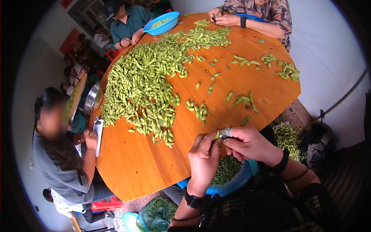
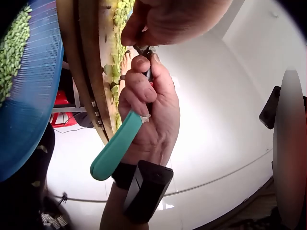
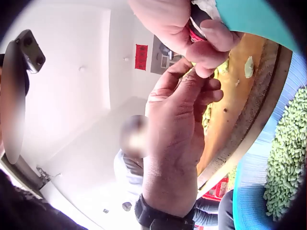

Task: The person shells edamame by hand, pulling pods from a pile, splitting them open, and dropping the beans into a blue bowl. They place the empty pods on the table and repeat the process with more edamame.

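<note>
My left hand (image 1: 204, 154) pinches a green soybean pod (image 1: 217, 135) between thumb and fingers, over the near edge of the table. Against it works my right hand (image 1: 251, 145), fingers curled round a tool with a teal handle (image 2: 117, 146) and a dark pointed tip. The tool's exact kind is partly covered by the fingers. A striped grey wrap (image 1: 225, 132) covers one right finger. Below both hands sits a blue basket (image 1: 241, 178) of shelled green beans. Several loose pods (image 1: 201, 112) lie on the table just beyond my hands.
A big heap of pods (image 1: 143, 77) spreads over the wooden table (image 1: 154, 170). Across it, people handle pods near a blue bowl (image 1: 162, 26). At left a person holds a clipboard (image 1: 99, 135). More pods (image 1: 287, 141) lie low at right; a bag of greens (image 1: 156, 214) stands below.
</note>
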Demonstrator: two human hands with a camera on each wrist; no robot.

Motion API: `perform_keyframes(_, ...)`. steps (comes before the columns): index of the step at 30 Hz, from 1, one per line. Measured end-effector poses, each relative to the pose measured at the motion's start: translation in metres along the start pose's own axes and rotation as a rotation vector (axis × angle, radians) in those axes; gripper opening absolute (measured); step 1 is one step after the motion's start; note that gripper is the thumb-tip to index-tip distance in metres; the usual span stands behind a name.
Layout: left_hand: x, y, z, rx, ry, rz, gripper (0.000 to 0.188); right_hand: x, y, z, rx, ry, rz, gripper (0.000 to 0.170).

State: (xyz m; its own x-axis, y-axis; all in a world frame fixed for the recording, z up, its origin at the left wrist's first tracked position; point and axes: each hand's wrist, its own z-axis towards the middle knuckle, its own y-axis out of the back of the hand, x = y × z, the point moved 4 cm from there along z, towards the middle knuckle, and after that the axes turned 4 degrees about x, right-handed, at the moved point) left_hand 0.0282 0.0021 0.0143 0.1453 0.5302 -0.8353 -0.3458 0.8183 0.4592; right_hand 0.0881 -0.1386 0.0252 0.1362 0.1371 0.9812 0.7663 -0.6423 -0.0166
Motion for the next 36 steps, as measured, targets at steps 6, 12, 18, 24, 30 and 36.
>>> perform_keyframes(6, 0.006, -0.004, -0.005, 0.013, -0.012, -0.064, 0.017, -0.007, -0.003, 0.001, -0.029, 0.043, 0.099, 0.014)
perform_keyframes(12, 0.013, -0.006, -0.008, 0.079, 0.257, -0.539, 0.018, -0.009, -0.001, 0.001, 0.027, 0.015, 0.198, 0.011)
perform_keyframes(18, 0.02, 0.001, -0.003, 0.148, 0.346, -0.695, 0.024, -0.003, 0.0, 0.001, 0.028, -0.065, 0.201, 0.012)
perform_keyframes(24, 0.037, 0.002, -0.001, 0.176, 0.376, -0.869, 0.026, 0.002, 0.004, 0.007, 0.061, -0.093, 0.165, 0.014)
perform_keyframes(30, 0.034, -0.002, 0.006, 0.22, 0.496, -1.092, 0.027, 0.001, 0.004, 0.02, -0.17, 0.259, -0.282, 0.016)
perform_keyframes(36, 0.033, -0.013, 0.003, 0.184, 0.308, -0.802, 0.029, 0.002, -0.013, 0.017, -0.297, 0.493, -0.644, 0.017)
